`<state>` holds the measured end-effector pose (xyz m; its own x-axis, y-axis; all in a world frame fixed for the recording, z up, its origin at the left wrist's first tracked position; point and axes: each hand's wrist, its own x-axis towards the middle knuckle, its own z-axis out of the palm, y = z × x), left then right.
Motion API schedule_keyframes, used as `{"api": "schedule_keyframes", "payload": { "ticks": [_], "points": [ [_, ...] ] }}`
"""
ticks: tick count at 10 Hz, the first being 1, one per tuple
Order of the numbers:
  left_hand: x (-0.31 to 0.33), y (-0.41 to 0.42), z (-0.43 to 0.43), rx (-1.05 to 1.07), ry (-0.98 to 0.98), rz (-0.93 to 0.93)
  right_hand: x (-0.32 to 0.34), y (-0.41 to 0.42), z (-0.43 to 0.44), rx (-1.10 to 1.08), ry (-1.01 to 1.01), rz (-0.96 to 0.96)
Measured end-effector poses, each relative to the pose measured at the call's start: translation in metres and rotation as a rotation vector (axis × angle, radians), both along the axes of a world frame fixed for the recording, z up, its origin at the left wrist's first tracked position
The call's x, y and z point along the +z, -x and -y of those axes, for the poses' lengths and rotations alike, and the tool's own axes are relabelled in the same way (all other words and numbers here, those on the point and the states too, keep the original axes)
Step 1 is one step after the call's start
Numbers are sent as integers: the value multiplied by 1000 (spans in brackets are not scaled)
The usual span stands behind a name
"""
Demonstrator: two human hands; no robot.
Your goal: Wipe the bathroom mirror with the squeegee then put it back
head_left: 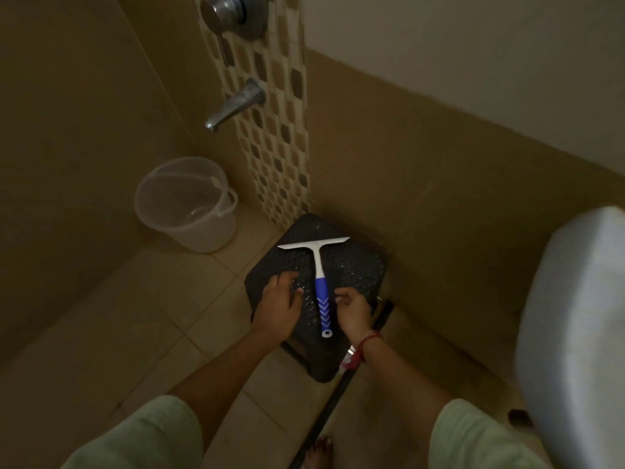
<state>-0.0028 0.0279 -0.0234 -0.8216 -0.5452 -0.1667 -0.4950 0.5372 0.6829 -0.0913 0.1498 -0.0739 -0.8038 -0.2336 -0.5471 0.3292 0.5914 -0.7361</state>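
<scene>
A squeegee [320, 282] with a white blade and a blue-and-white handle lies flat on a black plastic stool [355, 265] in the bathroom corner. My left hand [277, 308] rests on the stool top just left of the handle, fingers spread. My right hand [353, 311] hovers just right of the handle with fingers loosely curled, holding nothing; whether it touches the handle is unclear. No mirror is in view.
A translucent bucket [186, 204] stands on the tiled floor at the left, under a metal tap [233, 104]. A pale toilet tank [575, 316] fills the right edge. A dark pole [331, 401] leans beside the stool. My bare foot [319, 451] shows at the bottom.
</scene>
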Motion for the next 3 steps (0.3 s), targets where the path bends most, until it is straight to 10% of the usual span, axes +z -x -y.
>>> {"api": "schedule_keyframes", "payload": {
  "ticks": [3],
  "points": [
    [145, 15, -46, -163, -22, -280, 167, -30, -49, 54, 197, -224]
  ]
}}
